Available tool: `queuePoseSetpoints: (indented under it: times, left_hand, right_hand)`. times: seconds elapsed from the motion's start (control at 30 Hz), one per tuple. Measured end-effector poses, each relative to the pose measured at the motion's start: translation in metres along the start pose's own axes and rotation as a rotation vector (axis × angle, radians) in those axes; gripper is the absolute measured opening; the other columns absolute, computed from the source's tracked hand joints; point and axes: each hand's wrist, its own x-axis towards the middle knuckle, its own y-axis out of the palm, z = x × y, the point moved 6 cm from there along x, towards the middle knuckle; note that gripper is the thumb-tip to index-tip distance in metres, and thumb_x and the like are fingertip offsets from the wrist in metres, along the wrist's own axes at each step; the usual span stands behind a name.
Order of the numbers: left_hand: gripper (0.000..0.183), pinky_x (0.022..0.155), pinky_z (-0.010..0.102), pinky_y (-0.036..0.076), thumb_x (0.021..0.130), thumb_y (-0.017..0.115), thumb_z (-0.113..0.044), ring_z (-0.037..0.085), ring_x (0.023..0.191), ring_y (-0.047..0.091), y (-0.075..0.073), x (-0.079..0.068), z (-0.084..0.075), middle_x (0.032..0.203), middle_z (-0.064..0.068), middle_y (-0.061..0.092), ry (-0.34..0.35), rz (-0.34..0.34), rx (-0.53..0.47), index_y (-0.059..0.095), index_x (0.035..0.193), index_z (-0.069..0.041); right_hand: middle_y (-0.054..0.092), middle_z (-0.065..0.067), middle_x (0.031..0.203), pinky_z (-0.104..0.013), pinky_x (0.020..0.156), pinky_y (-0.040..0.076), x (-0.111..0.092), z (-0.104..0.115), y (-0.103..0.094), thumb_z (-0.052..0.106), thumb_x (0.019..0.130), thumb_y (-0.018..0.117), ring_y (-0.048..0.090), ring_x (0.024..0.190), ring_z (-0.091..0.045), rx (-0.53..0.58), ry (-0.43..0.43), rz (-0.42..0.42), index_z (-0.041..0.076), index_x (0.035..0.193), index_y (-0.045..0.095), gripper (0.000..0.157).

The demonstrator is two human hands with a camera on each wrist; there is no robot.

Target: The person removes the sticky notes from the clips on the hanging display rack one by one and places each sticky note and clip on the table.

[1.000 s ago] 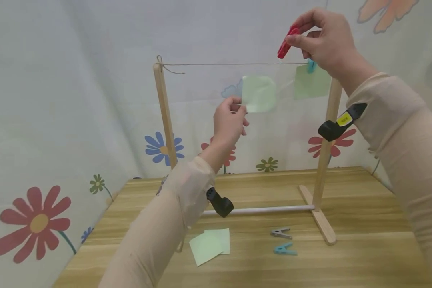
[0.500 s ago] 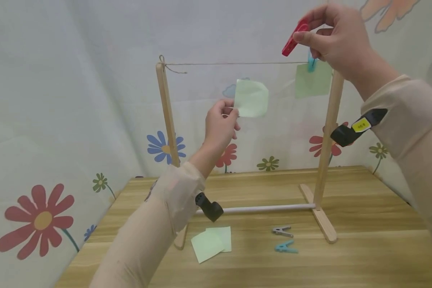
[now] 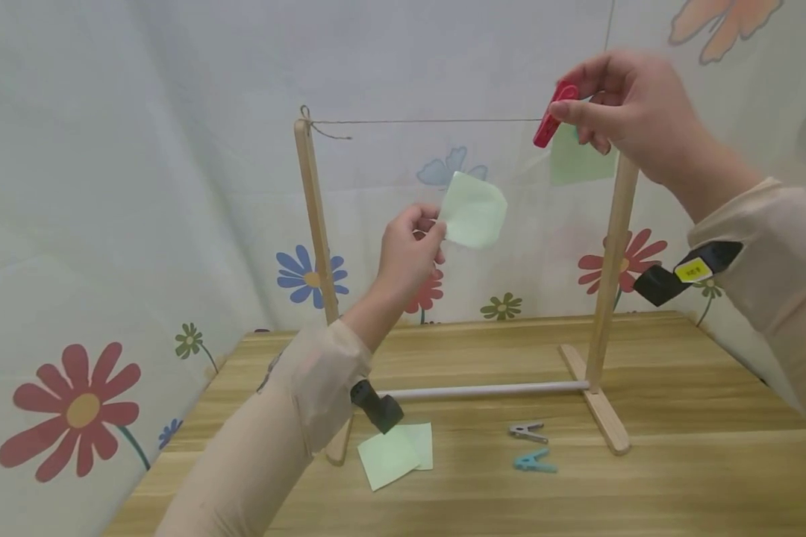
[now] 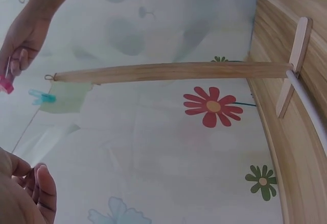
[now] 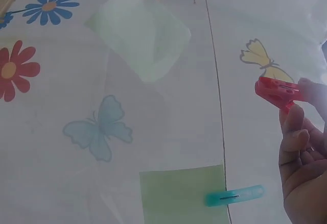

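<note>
My left hand [image 3: 410,242] pinches one corner of a pale green paper square [image 3: 475,211], held up below the string [image 3: 430,121]. In my right hand [image 3: 651,119] is a red clothespin [image 3: 556,113], gripped between thumb and fingers near the right part of the string. Another green paper [image 5: 179,196] hangs from the string by a blue clothespin [image 5: 235,196], seen whole in the right wrist view; in the head view my right hand partly covers it. The held paper and the red clothespin are apart from each other.
A wooden frame with a left post [image 3: 314,209] and a right post [image 3: 611,276] carries the string; a white rod [image 3: 490,390] joins its feet. On the table [image 3: 470,492] lie two overlapping green papers [image 3: 389,456], a grey clothespin [image 3: 527,431] and a blue clothespin [image 3: 533,461].
The left hand has moved down and slightly left, and its paper has tilted. The right hand with the red clothespin shifted right and up, then came down to about the string's height.
</note>
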Motion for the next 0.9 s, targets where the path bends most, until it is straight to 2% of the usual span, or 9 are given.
queuePoseSetpoints:
  times: [0.1, 0.3, 0.6, 0.9]
  left_hand:
    - [0.016, 0.046, 0.018, 0.047, 0.096, 0.053, -0.009, 0.012, 0.057, 0.051, -0.002, -0.003, 0.002, 0.081, 0.003, 0.054, 0.003, 0.000, 0.005, 0.060, 0.109, -0.003]
    - [0.016, 0.045, 0.018, 0.046, 0.096, 0.055, -0.010, 0.012, 0.057, 0.051, -0.012, -0.006, 0.007, 0.079, 0.002, 0.054, 0.003, -0.015, -0.003, 0.061, 0.108, -0.003]
    - [0.015, 0.046, 0.016, 0.046, 0.095, 0.056, -0.011, 0.014, 0.057, 0.050, -0.023, -0.013, 0.018, 0.085, 0.009, 0.056, -0.035, -0.007, -0.036, 0.061, 0.108, -0.003]
    - [0.018, 0.044, 0.017, 0.046, 0.094, 0.058, -0.011, 0.011, 0.054, 0.050, -0.025, -0.023, 0.024, 0.081, 0.004, 0.056, -0.004, 0.072, -0.033, 0.060, 0.108, 0.001]
  right_hand:
    - [0.064, 0.005, 0.070, -0.015, 0.045, 0.042, -0.005, -0.003, 0.005, 0.010, 0.087, 0.069, 0.051, 0.054, -0.010, -0.002, 0.005, 0.032, 0.012, 0.105, 0.065, 0.018]
    - [0.066, 0.005, 0.076, -0.017, 0.045, 0.042, -0.014, -0.005, 0.015, 0.010, 0.088, 0.068, 0.051, 0.051, -0.012, -0.054, -0.008, 0.098, 0.010, 0.119, 0.063, 0.031]
    - [0.067, 0.008, 0.079, -0.025, 0.044, 0.039, -0.034, -0.011, 0.025, 0.017, 0.088, 0.069, 0.051, 0.051, -0.016, -0.198, 0.023, 0.209, 0.008, 0.118, 0.060, 0.032]
    - [0.070, 0.004, 0.082, -0.025, 0.044, 0.043, -0.056, -0.027, 0.034, 0.012, 0.087, 0.070, 0.057, 0.053, -0.017, -0.180, 0.031, 0.310, 0.004, 0.116, 0.057, 0.032]
